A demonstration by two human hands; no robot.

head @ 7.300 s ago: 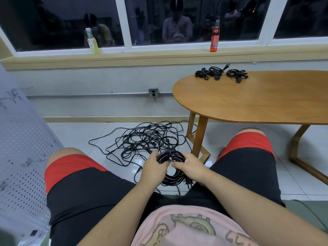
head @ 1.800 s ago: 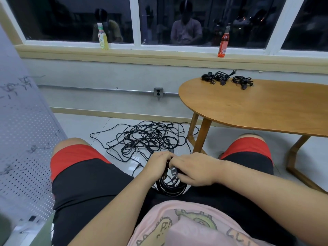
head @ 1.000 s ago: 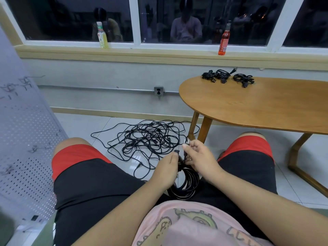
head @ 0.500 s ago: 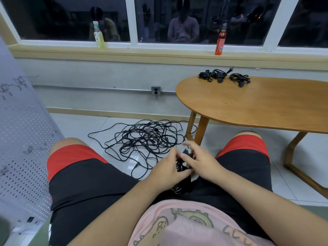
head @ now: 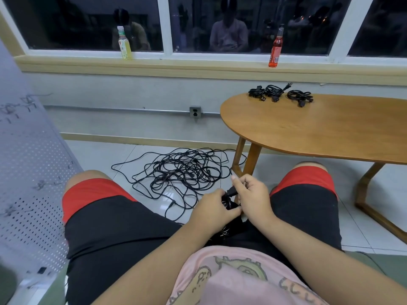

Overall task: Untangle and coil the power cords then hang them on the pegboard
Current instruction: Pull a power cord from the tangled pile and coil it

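Observation:
Between my knees I hold a coiled black power cord (head: pixel 226 232), mostly hidden under my hands. My left hand (head: pixel 213 211) grips the coil at its top. My right hand (head: pixel 253 197) pinches the cord's black plug end (head: pixel 231 191) just above the coil. A big tangle of black cords (head: pixel 180 172) lies on the tiled floor ahead. Three coiled cords (head: pixel 279 95) rest on the far edge of the wooden table (head: pixel 319 133). The white pegboard (head: pixel 24 164) leans at my left.
The table's wooden legs (head: pixel 251 159) stand right beside my hands and the tangle. A wall socket (head: pixel 195 112) sits above the tangle. A yellow bottle (head: pixel 124 44) and a red bottle (head: pixel 276 49) stand on the window sill.
The coil was held open between both hands at first. Since then my hands have closed together over its top, and my right hand has taken the plug end, shifting slightly right.

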